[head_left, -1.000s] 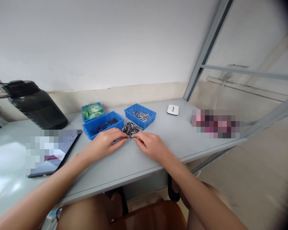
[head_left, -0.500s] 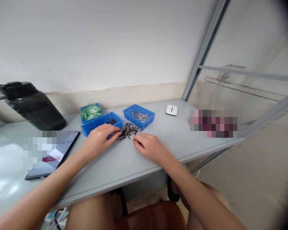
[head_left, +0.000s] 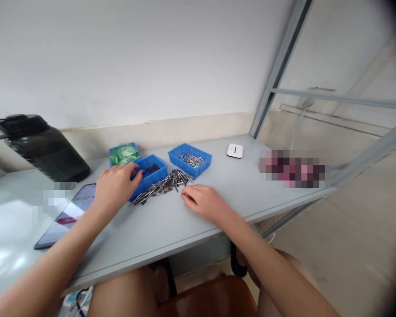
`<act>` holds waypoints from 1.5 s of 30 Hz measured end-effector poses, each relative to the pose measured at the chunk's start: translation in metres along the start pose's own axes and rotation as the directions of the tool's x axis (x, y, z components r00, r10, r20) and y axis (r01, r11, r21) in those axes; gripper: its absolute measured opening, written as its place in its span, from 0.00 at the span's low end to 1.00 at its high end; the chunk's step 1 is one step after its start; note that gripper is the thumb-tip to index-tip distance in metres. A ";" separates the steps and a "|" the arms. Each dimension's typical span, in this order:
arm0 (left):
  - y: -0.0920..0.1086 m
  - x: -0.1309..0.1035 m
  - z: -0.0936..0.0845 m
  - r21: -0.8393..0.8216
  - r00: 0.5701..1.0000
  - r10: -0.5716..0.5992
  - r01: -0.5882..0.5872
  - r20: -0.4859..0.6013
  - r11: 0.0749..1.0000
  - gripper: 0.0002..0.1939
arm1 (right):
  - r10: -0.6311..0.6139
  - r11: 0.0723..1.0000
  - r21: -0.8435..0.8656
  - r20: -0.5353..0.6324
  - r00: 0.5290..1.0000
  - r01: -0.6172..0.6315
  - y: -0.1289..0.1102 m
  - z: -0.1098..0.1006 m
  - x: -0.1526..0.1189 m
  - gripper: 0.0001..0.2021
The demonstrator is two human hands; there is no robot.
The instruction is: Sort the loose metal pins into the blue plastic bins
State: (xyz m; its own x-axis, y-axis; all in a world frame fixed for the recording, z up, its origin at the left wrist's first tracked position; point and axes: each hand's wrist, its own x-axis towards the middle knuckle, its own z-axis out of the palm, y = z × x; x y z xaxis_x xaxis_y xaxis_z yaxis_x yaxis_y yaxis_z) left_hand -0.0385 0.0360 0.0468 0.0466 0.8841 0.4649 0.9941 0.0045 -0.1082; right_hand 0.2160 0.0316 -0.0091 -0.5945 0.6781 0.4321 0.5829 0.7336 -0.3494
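A heap of slim metal fasteners [head_left: 161,185], dark and silver and too small to name for certain, lies on the grey desk. My left hand [head_left: 117,185] hovers over the left part of a long blue tray [head_left: 147,179], its thumb and fingers drawn together. Whatever sits between those fingertips is too small to make out. In that tray lie dark fasteners [head_left: 152,168]. At the right end of the heap rests my right hand [head_left: 203,202], fingers curled and thumb near the forefinger; its grip is hidden. Silver fasteners [head_left: 190,160] fill part of another blue tray [head_left: 203,168] behind.
A blue box with green packets [head_left: 125,154] stands behind the long tray. On the left are a dark water bottle [head_left: 53,149] and a tablet-like device [head_left: 66,220]. A white device [head_left: 235,151] lies at back right, near a blurred pink item [head_left: 290,169] and a metal frame post [head_left: 275,70].
My left hand has moved left from the heap to over the long tray, uncovering the heap's left part. My right hand has stayed nearly in place.
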 end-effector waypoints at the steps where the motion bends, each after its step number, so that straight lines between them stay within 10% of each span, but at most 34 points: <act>1: 0.000 0.000 0.000 -0.003 1.000 0.002 -0.002 0.005 1.000 0.14 | 0.001 1.000 -0.001 0.002 1.000 -0.001 0.000 0.000 0.000 0.07; 5: 0.005 -0.002 0.004 -0.183 0.964 0.264 -0.265 -0.034 0.947 0.16 | -0.001 1.000 -0.007 0.003 1.000 0.001 0.000 0.001 0.001 0.07; 9: 0.020 -0.012 0.005 -0.565 0.818 0.575 -0.464 0.023 0.683 0.13 | -0.006 1.000 -0.018 0.001 1.000 0.006 0.001 0.002 0.001 0.06; 12: 0.027 -0.018 -0.005 -0.809 0.746 0.641 -0.259 0.180 0.528 0.10 | -0.013 1.000 -0.021 0.001 1.000 0.013 0.002 0.002 0.001 0.06; 18: 0.016 -0.017 -0.023 -0.856 0.319 0.795 0.220 0.515 0.467 0.25 | -0.012 1.000 0.000 -0.006 1.000 0.012 0.002 0.002 0.000 0.07; 23: 0.015 -0.018 -0.022 -0.862 0.227 0.844 0.286 0.486 0.419 0.33 | -0.006 1.000 0.007 -0.007 1.000 0.006 0.001 0.002 0.001 0.07; 27: 0.018 -0.018 -0.022 -0.882 0.306 0.836 0.284 0.455 0.376 0.29 | -0.010 1.000 -0.005 0.004 1.000 0.010 0.001 0.001 0.001 0.07; 32: 0.023 -0.015 -0.014 -0.841 0.683 0.602 0.033 0.414 0.540 0.14 | -0.021 1.000 -0.016 0.008 1.000 0.021 0.002 0.002 0.000 0.06; 34: 0.024 -0.015 -0.008 -0.760 0.772 0.544 -0.127 0.327 0.637 0.14 | -0.019 1.000 -0.020 0.007 1.000 0.019 0.002 0.002 0.000 0.06; 38: 0.023 -0.015 0.005 -0.570 0.806 0.550 -0.352 0.219 0.742 0.15 | -0.009 1.000 -0.013 0.002 1.000 0.009 0.001 0.002 0.001 0.06; 45: 0.021 -0.016 0.016 -0.475 0.796 0.542 -0.380 0.270 0.794 0.16 | -0.008 1.000 -0.008 0.004 1.000 0.008 0.000 0.000 0.001 0.06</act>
State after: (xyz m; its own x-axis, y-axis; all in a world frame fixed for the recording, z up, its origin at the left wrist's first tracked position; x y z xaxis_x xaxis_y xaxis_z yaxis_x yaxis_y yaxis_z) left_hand -0.0202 0.0295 0.0236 0.5498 0.8320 0.0738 0.8179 -0.5542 0.1549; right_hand 0.2152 0.0321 -0.0088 -0.6014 0.6726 0.4313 0.5826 0.7385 -0.3394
